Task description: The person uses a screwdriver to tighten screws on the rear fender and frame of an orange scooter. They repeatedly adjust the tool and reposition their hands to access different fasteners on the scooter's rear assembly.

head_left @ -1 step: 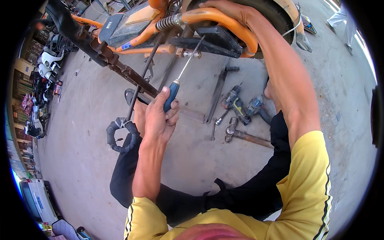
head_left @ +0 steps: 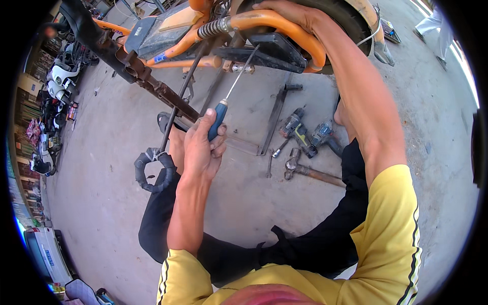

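My left hand [head_left: 201, 145] is wrapped round the blue handle of a screwdriver [head_left: 218, 121]. The screwdriver's long thin shaft points up and away, its tip against or just in front of a black plate-like part [head_left: 279, 51] under an orange vehicle frame [head_left: 274, 21]. Whether the tip touches it I cannot tell. My right hand [head_left: 295, 11] reaches over the orange tube beside a black tyre [head_left: 345, 25]; most of its fingers are hidden or at the picture's edge. A coil spring [head_left: 213, 29] sits left of the plate on the frame.
On the concrete between my legs lie a hammer [head_left: 317, 174], two cordless power tools, one of them a drill [head_left: 292, 122], and a socket tool [head_left: 274, 154]. A rod ending in a black wrapped ring [head_left: 140, 175] stands by my left knee. Scooters [head_left: 63, 73] and a white vehicle [head_left: 53, 249] line the left.
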The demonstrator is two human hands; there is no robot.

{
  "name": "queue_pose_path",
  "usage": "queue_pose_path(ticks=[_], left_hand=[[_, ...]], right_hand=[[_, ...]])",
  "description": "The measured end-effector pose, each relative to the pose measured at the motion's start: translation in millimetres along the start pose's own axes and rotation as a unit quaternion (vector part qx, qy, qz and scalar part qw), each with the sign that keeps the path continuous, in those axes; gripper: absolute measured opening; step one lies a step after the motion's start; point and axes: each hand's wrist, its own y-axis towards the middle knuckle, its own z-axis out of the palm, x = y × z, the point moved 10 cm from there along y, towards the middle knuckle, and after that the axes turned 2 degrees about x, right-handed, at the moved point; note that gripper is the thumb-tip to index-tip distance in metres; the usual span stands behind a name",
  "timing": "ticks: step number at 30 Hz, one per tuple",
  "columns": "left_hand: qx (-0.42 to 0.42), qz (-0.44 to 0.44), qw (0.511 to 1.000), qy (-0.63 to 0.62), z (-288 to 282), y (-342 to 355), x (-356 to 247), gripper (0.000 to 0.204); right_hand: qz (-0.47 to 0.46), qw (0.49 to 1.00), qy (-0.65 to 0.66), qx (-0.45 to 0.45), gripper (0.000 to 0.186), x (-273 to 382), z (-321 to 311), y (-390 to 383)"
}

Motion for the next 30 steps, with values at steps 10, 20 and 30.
queue_pose_path(ticks=[10,20,30], left_hand=[[-0.124,0.428,0.731,0.517,4.0,-36.8,-48.6,0.028],[-0.059,0.093,0.989,0.096,-31.3,15.0,4.8,0.029],[-0.077,0.321,0.851,0.409,-20.1,-4.8,-34.4,0.033]], right_hand=[[0.056,0.994,0.034,0.093,0.047,15.9,21.5,-29.4],[0.109,0.982,0.065,0.139,0.047,17.3,22.9,-45.5],[0.207,0.968,0.108,0.087,0.048,30.5,13.6,-82.5]])
